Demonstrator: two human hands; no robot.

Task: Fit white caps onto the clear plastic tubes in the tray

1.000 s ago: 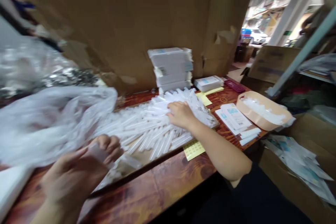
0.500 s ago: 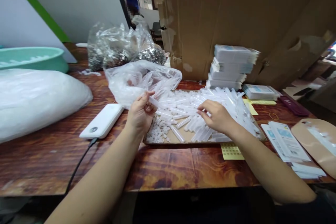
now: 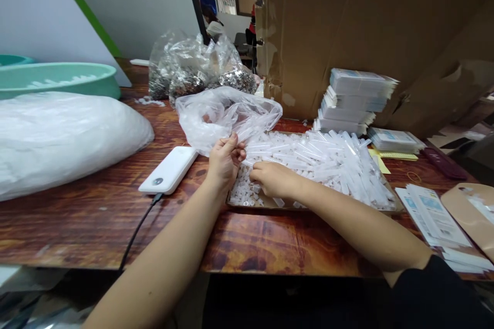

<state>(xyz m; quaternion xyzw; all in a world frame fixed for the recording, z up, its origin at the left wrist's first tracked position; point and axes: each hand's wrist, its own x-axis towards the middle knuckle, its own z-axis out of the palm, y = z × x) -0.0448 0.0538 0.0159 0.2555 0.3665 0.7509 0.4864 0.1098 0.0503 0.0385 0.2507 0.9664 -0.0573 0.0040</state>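
Note:
My left hand (image 3: 226,160) is raised at the left end of a shallow cardboard tray (image 3: 270,208), its fingers curled and thumb up. It pinches a translucent plastic tube, which the fingers mostly hide now. My right hand (image 3: 272,179) reaches low into the tray, fingers bent down over small white plastic caps (image 3: 242,191); whatever lies between its fingertips is hidden. Many translucent plastic tubes (image 3: 328,164) lie heaped across the tray's middle and right. Just behind my left hand rests a crumpled clear plastic bag (image 3: 227,113).
Left are a white power bank (image 3: 170,169) with a cable, a bulging white bag (image 3: 69,139) and a green basin (image 3: 62,79). Bags of silvery parts (image 3: 193,69) stand behind. On the right are stacked packs (image 3: 351,100) and printed cards (image 3: 436,216). A cardboard sheet (image 3: 328,25) closes the back.
My right hand has moved left and down from the tubes to the small caps, close to my left hand. The left hand keeps its pinch. The whole view has shifted slightly.

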